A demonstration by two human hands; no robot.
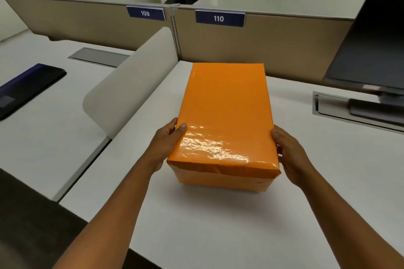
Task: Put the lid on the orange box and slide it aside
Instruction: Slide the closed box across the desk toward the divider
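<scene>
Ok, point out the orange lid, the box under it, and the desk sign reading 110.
orange lid (pixel 225 111): head view, middle of its glossy top face.
box (pixel 223 182): head view, near side wall showing below the lid.
110 sign (pixel 219 18): head view, on the number.

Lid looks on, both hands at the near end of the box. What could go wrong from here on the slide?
1. Both hands, left hand and right hand, grip only the near end of the lid, so a push may shift it off the orange box rather than move both.
2. Sliding left, the box could hit the curved divider.
3. Sliding right, it could catch the recessed cable tray under the monitor.
</scene>
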